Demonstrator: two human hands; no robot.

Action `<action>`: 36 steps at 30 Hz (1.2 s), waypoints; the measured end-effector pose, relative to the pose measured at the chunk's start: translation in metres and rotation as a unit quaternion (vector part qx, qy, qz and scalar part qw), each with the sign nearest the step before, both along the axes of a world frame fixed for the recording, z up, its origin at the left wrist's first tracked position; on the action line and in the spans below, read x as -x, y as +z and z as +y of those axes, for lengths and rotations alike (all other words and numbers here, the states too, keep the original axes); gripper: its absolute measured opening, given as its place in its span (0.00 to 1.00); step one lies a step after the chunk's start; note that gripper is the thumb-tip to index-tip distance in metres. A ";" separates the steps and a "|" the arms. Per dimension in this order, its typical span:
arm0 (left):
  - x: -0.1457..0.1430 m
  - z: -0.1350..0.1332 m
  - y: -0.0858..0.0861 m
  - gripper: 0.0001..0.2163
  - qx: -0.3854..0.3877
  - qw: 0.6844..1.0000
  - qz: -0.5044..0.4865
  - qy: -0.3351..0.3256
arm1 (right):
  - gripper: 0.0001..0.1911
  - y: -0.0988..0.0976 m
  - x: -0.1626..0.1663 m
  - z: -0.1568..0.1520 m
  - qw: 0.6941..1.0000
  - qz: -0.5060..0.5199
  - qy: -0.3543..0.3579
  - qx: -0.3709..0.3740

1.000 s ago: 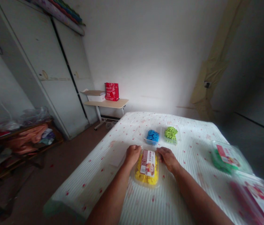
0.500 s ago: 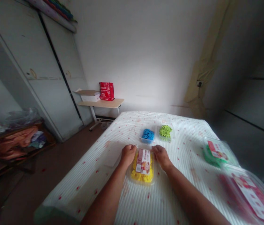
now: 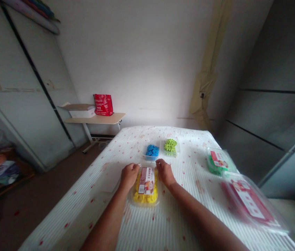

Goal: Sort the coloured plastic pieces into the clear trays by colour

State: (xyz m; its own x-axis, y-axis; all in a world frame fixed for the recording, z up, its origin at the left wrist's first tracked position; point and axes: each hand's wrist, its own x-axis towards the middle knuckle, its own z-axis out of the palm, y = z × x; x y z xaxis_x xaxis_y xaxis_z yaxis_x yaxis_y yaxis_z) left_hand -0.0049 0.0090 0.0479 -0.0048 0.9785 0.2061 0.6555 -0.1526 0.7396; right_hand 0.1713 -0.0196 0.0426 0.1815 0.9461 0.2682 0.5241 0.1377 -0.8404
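Observation:
A clear plastic box of yellow pieces (image 3: 145,195) with a red and white label lies on the white mattress (image 3: 163,223) in front of me. My left hand (image 3: 128,175) is closed on the box's far left corner. My right hand (image 3: 164,172) is closed on its far right corner. Just beyond the hands stand an open tub of blue pieces (image 3: 152,152) and an open tub of green pieces (image 3: 170,145).
At the right lie a labelled box of green pieces (image 3: 217,162) and a larger labelled box of red pieces (image 3: 246,202). A flat clear lid (image 3: 112,172) lies left of my hands. A small table with a red bag (image 3: 102,105) stands by the far wall; wardrobe at left.
The view has swung to the right, so everything sits further left in the picture. My hands keep the same hold on the yellow box.

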 end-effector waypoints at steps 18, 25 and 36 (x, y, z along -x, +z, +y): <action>0.029 -0.096 0.002 0.16 0.191 0.972 -0.124 -0.055 | 0.22 0.022 -0.031 -0.098 0.973 -0.198 0.098 0.068; 0.008 -0.099 0.010 0.17 0.218 0.951 -0.206 -0.076 | 0.13 0.037 -0.080 -0.157 0.949 -0.204 0.219 0.099; -0.133 -0.062 0.028 0.16 0.223 0.912 -0.299 -0.169 | 0.13 0.015 -0.091 -0.167 0.981 -0.087 0.135 0.105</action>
State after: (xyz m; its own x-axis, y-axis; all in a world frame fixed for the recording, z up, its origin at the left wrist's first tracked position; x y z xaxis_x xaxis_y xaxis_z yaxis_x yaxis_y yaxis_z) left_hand 0.1283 -0.0534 0.0763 0.3318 0.9307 -0.1538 0.0853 0.1328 0.9875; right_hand 0.2627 -0.1867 0.0581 -0.1147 0.9912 0.0664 0.6308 0.1243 -0.7660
